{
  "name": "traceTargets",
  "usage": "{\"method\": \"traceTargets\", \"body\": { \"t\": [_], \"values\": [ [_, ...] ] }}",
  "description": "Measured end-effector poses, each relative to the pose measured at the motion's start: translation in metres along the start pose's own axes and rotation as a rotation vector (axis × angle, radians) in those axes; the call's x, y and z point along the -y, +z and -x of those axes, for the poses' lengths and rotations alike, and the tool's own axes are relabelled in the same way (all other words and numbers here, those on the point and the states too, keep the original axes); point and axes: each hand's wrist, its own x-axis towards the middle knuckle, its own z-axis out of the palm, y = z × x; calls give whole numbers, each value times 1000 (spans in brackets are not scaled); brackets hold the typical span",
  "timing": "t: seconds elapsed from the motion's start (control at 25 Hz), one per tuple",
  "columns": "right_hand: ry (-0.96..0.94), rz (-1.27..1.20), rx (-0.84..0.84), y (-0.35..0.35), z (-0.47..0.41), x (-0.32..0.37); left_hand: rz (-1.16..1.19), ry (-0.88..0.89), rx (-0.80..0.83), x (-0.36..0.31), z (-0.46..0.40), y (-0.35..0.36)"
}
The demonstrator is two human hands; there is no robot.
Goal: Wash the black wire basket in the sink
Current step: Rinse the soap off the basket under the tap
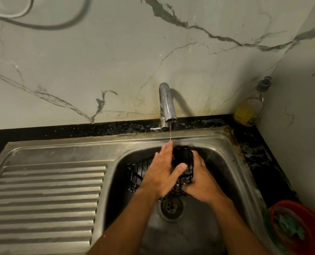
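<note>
Both hands hid much of the black wire basket (182, 162) in the sink (217, 144): right hand (200, 179) gripped it, left hand (162, 172) lay flat, fingers straight; red bowl (285, 208) was cut off.

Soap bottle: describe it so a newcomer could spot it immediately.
Find the steel sink and follow the black counter to its far right corner by the wall. The soap bottle leans there: clear, half full of yellow liquid, grey pump top.

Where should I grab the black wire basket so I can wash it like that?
Grab the black wire basket by its right end wall, coming from the right, as the right hand does. The open wire grid lets fingers hook in, leaving the left hand free to rub under the tap.
</note>
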Motion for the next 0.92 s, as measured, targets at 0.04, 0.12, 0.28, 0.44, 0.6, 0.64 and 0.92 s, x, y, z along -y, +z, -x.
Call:
{"method": "traceTargets", "body": {
  "t": [0.04, 0.12, 0.28, 0.44, 0.6, 0.64, 0.92],
  "values": [
    [22, -15, -23, 0, 2, -6, -64, -96, 32, 15, 3, -3],
    [44, -35, -46, 2, 8, -15, -183, -220, 138, 26, 7, -10],
    [-35, -38, -60, 8, 11, -15, -110, 49, 191, -23, -3, 0],
    [-32, -71, -68, -2, 10, -14, -143, -84, 118, -2, -7, -7],
    [-37, -29, -45, -5, 12, -10, -129, -416, 138, 26, 2, -13],
    [-50, -2, -38, -3, 11, -6, -106, -303, 119, 14, 1, -10],
    [-44, -49, -86, -8, 11, -9, -91, 37, 43, 7, 3, -8]
  ]
}}
